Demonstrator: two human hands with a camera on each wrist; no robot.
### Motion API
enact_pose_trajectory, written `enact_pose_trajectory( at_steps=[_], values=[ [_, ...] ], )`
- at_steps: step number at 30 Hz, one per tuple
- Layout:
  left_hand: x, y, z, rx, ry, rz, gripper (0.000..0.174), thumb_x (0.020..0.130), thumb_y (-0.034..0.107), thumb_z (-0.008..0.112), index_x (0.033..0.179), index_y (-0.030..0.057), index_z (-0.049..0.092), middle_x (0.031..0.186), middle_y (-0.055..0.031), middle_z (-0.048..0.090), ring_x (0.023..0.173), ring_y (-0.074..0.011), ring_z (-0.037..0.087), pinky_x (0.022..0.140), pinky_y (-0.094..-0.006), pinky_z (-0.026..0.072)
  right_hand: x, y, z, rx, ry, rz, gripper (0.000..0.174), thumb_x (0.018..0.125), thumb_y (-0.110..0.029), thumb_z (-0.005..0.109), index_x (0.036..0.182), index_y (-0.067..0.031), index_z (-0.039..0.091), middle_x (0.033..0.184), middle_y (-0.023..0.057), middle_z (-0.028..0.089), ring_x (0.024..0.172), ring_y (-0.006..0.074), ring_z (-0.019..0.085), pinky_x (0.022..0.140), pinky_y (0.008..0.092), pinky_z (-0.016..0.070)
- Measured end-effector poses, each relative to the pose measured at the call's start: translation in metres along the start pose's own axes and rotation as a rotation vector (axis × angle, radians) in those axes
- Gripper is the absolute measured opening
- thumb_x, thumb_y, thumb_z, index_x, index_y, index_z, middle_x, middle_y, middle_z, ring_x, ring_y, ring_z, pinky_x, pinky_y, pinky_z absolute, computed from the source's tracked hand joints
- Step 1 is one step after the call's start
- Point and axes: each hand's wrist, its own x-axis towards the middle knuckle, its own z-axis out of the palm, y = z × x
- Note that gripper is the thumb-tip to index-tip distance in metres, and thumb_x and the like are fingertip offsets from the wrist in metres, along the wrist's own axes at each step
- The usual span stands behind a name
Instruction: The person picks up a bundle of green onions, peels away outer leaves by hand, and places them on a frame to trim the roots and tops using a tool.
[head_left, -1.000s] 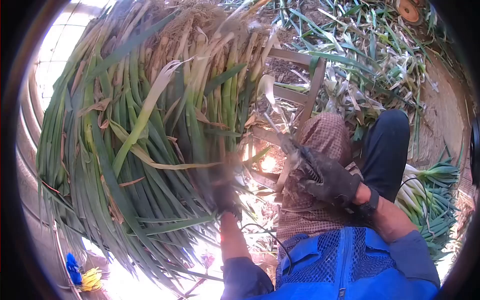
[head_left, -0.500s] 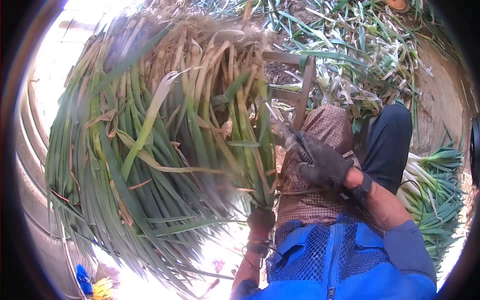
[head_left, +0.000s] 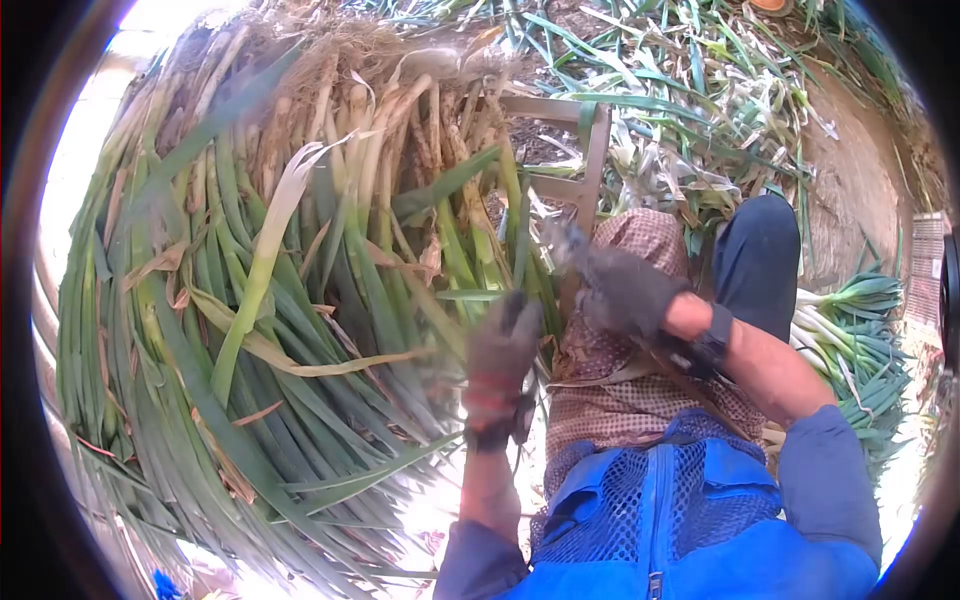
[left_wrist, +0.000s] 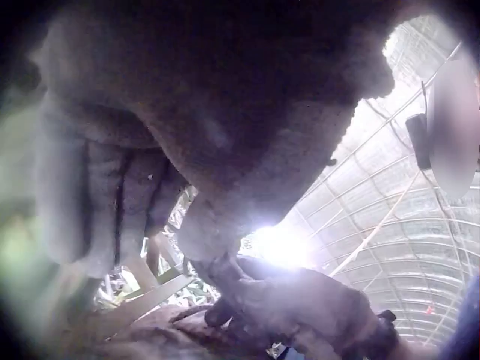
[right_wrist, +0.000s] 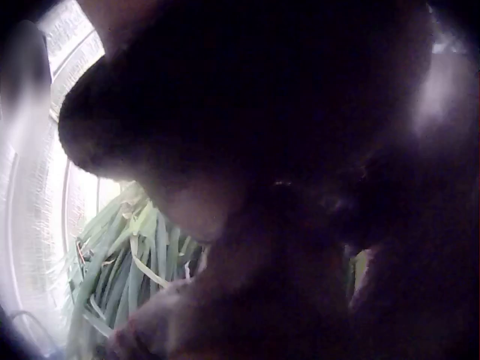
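In the head view a big pile of green onions (head_left: 290, 270) fills the left side, roots away from me and leaves toward me. My gloved left hand (head_left: 503, 350) is at the pile's right edge, against several stalks there. The left wrist view shows its fingers (left_wrist: 105, 202) bent down opposite the thumb; I cannot tell whether a stalk is in its grasp. Close on its right, my gloved right hand (head_left: 635, 290) grips a tool like an air blow gun (head_left: 568, 243), its front end blurred. The right wrist view is mostly dark, with part of the pile (right_wrist: 124, 255) at lower left.
A metal frame (head_left: 592, 160) stands beside the pile, by my knee (head_left: 765, 260). Cut leaves and peelings (head_left: 690, 130) litter the ground ahead. Cleaned green onions (head_left: 850, 345) lie at my right, near a wooden board (head_left: 850, 150). A hose (head_left: 690, 385) crosses my lap.
My left hand moved right from the leaves to the pile's edge, drawing several stalks aside, then up toward the right hand. My right hand has stayed near my knee with the tool.
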Motion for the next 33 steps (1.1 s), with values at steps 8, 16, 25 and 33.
enact_pose_trajectory(
  at_steps=[8,16,25,33],
  values=[
    [0.076,0.002,0.037,-0.795,-0.114,-0.129,0.027,0.108,0.025,0.056,0.113,-0.0009,0.064,0.098,-0.0105,0.072,0.081,-0.0196,0.07,0.078,-0.0324,0.0596,0.003,-0.003,0.015,-0.066,0.056,-0.256,0.083,0.084,-0.023,0.075,0.156,-0.0026,0.038,0.129,0.0268,0.06,0.117,0.043,0.06,0.101,0.0477,0.0499],
    [0.054,-0.05,0.017,-0.353,0.221,-0.016,0.029,0.104,0.021,0.062,0.125,0.0012,0.069,0.109,-0.0077,0.075,0.097,-0.0176,0.07,0.084,-0.031,0.0556,-0.025,0.011,0.043,-0.062,0.131,-0.201,0.082,0.085,-0.02,0.071,0.159,-0.013,0.036,0.103,0.0235,0.061,0.096,0.0431,0.063,0.083,0.0518,0.051],
    [0.081,-0.025,-0.001,0.469,0.317,-0.011,0.045,0.091,0.029,0.076,0.124,-0.0002,0.068,0.112,-0.0203,0.075,0.104,-0.0352,0.072,0.091,-0.0414,0.0548,-0.001,-0.006,0.033,-0.218,0.117,-0.122,0.083,0.087,-0.019,0.07,0.161,-0.015,0.032,0.1,0.0246,0.064,0.087,0.0449,0.066,0.079,0.0548,0.0527],
    [0.099,-0.023,0.01,0.913,0.309,0.05,0.059,0.081,0.048,0.081,0.121,0.0061,0.068,0.102,-0.0193,0.075,0.099,-0.0407,0.071,0.086,-0.0479,0.0553,0.016,-0.011,0.014,-0.203,0.148,-0.117,0.073,0.091,-0.022,0.07,0.156,-0.0134,0.039,0.098,0.0259,0.068,0.089,0.0448,0.068,0.079,0.0537,0.0542]
  ],
)
